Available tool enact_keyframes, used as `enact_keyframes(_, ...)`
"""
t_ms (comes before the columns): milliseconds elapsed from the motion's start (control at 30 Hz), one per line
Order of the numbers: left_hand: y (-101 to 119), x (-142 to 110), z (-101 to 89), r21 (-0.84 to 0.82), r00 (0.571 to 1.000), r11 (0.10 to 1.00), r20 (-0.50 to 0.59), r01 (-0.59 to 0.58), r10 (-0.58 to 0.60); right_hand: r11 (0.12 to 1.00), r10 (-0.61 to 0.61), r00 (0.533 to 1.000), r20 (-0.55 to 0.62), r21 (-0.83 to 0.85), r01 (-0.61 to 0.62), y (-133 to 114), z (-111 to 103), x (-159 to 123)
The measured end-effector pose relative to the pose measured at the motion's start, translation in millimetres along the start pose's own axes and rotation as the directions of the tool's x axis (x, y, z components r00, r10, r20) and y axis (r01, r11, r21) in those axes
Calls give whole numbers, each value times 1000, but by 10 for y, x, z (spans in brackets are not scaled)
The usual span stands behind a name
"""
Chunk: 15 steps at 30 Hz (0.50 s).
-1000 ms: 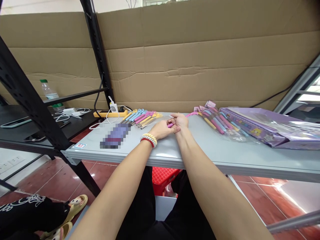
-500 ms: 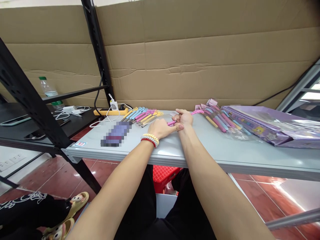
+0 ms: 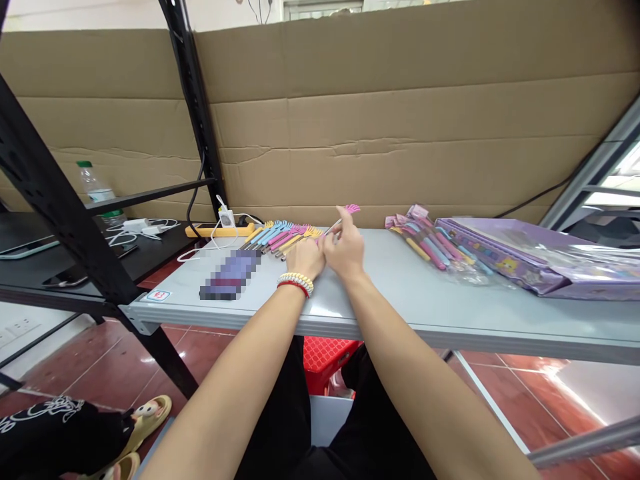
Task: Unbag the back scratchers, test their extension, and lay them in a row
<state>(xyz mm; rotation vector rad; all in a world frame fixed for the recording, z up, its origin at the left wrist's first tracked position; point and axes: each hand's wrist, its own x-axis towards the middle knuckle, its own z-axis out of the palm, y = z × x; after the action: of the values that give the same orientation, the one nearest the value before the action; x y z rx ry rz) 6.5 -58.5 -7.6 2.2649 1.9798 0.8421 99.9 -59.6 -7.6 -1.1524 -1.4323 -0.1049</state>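
A pink back scratcher (image 3: 353,209) with a hand-shaped head and a thin metal rod slants up between my hands. My right hand (image 3: 345,245) is closed around its rod, index finger raised along it. Against it, my left hand (image 3: 306,259) grips the lower end; a bit of pink shows between the hands, and the fingers partly hide it. Just behind my left hand lies a row of back scratchers (image 3: 287,233) in yellow, blue and pink. Their claw heads point away from me.
On the right lie wrapped colourful back scratchers (image 3: 425,240) beside a purple box (image 3: 530,267). A pixelated dark phone-like object (image 3: 231,273) rests left of my hands. Behind it are a yellow power strip (image 3: 220,230) and white cables. A black shelf post (image 3: 65,187) stands at left.
Both hands have shifted slightly left. The scratcher's pink head, earlier pointing right beyond my right hand, now points up and away, with some metal rod showing. The camera view has tilted up a little.
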Motion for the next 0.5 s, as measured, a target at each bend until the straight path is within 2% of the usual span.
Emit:
enact_keyframes(33,-10,2,6,21,1000,999,11,-28,28,995,-96,992,78,-32,99,-26,9,-28)
enact_keyframes(100,-26,5,19,51,996,995,24,-88,87,979,-181,968,176,-67,195,-72,18,-57)
enact_keyframes(167,-30,7,27,65,994,992,25,-106,104,980,-155,974,166,-101,173,-92,17,-57)
enact_keyframes(300,-12,9,20,63,999,997,28,-37,35,987,-41,996,73,-149,51,-47,13,-30)
enact_keyframes(433,-6,8,2,53,997,997,55,-50,47,972,-152,974,169,-153,178,4,42,-35)
enact_keyframes(500,-8,5,-7,43,997,997,59,-59,56,967,-156,971,184,-173,188,14,59,-40)
